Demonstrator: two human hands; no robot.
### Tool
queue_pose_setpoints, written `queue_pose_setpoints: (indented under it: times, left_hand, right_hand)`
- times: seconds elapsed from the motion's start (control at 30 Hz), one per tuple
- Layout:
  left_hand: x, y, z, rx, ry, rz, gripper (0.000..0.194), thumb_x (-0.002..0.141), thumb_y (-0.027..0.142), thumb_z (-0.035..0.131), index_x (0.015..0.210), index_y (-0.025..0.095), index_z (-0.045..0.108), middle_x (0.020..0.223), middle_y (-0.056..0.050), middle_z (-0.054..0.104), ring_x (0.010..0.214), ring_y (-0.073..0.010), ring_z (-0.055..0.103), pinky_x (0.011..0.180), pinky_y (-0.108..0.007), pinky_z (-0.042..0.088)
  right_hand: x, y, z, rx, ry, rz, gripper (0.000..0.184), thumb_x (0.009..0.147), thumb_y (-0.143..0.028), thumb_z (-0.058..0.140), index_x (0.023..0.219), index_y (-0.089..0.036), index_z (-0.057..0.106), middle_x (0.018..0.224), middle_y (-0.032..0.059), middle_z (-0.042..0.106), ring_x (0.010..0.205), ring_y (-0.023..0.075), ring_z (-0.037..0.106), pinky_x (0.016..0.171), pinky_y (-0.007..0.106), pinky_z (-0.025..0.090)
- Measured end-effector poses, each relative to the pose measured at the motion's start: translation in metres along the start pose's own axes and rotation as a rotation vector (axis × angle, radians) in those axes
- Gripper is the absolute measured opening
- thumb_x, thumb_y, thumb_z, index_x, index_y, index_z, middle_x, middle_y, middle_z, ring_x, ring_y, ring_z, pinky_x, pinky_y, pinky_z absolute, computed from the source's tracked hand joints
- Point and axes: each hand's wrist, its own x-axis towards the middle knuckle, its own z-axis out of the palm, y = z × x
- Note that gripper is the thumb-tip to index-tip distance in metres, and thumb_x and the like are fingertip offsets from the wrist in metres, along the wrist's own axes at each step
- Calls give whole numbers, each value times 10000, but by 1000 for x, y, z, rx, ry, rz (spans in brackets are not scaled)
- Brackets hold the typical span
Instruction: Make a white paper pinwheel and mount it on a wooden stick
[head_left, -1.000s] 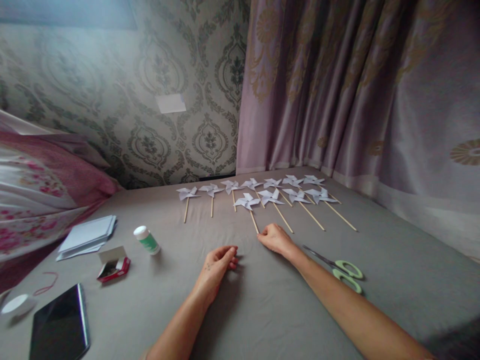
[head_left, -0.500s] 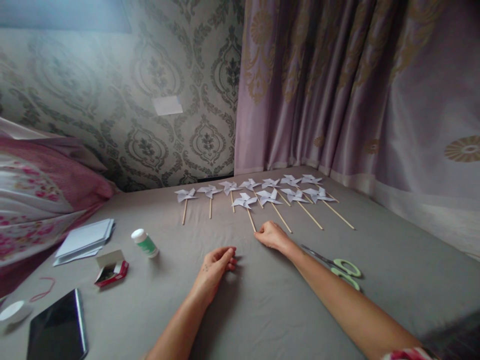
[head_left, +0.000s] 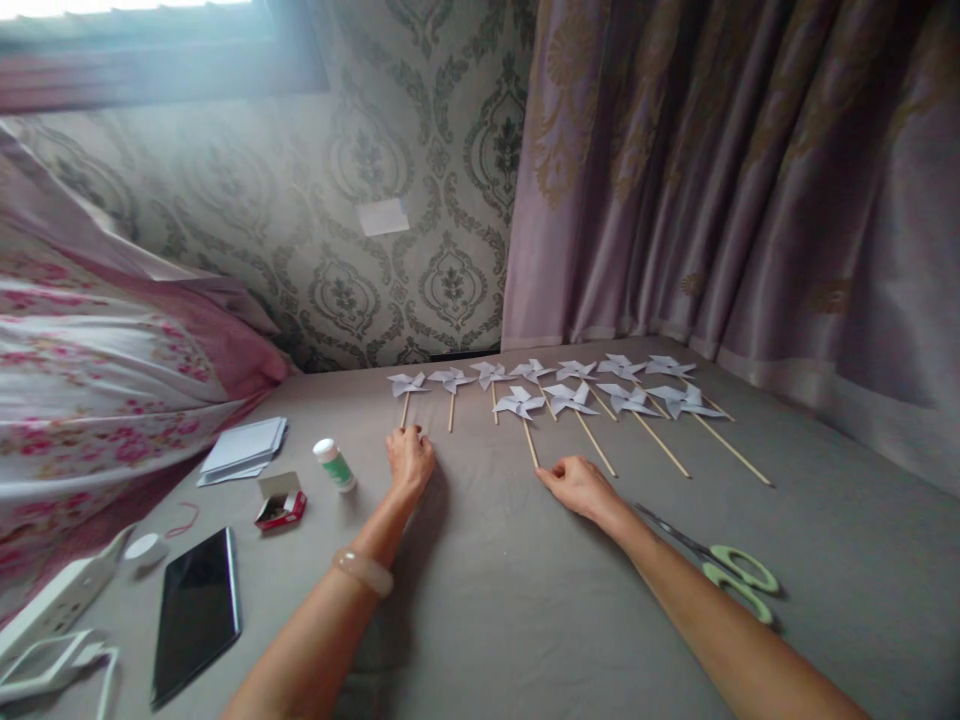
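Note:
Several white paper pinwheels on wooden sticks lie in two rows on the grey sheet [head_left: 510, 600] near the far wall. My left hand [head_left: 409, 460] reaches forward and its fingers curl over the lower end of the leftmost pinwheel's [head_left: 409, 383] stick. My right hand [head_left: 581, 487] lies on the sheet, thumb and forefinger pinching the lower end of the stick of the front-row pinwheel [head_left: 519, 402]. A pale bangle sits on my left wrist.
Green-handled scissors [head_left: 739, 575] lie by my right forearm. To the left are a small glue bottle [head_left: 335, 465], an open red box [head_left: 280, 503], stacked white paper [head_left: 244, 448], a dark phone [head_left: 196, 610], a white power strip [head_left: 52, 600] and floral bedding [head_left: 90, 380]. Curtains hang right.
My left hand has moved forward and left from the middle of the sheet to the leftmost pinwheel's stick. My right hand stays at the same stick. The view has shifted left.

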Motion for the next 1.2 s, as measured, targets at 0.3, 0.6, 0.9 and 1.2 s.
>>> queue_pose_setpoints:
  times: [0.3,0.6,0.9,1.2]
  left_hand:
    - [44,-8,11,329,59,-103,320,835,164,429,1018,17,646,1116,-288,582,1124,-375,515,879,-421,428]
    - [51,-12,9,390,57,-119,324,839,87,362,950,70,666,1001,-246,646,942,-309,622,737,-356,455]
    - [-2,9,8,318,85,132,307,924,229,358,1010,125,634,1004,-152,645,945,-227,591,830,-315,425]
    - [-50,25,32,238,-61,273,239,901,222,427,904,151,654,900,-100,643,817,-185,585,722,-269,413]
  right_hand:
    - [-1,11,12,112,59,-26,330,871,-420,527,830,-160,726,859,103,751,853,221,690,658,248,411]
    - [-7,5,8,76,55,-9,302,882,-406,515,854,-184,718,894,90,750,861,224,688,636,260,397]
    - [-7,6,7,68,54,-24,298,885,-396,518,864,-181,722,924,93,749,895,227,687,647,258,402]
    - [-12,5,5,70,54,-25,280,887,-382,524,900,-181,719,960,96,747,916,215,687,665,245,419]
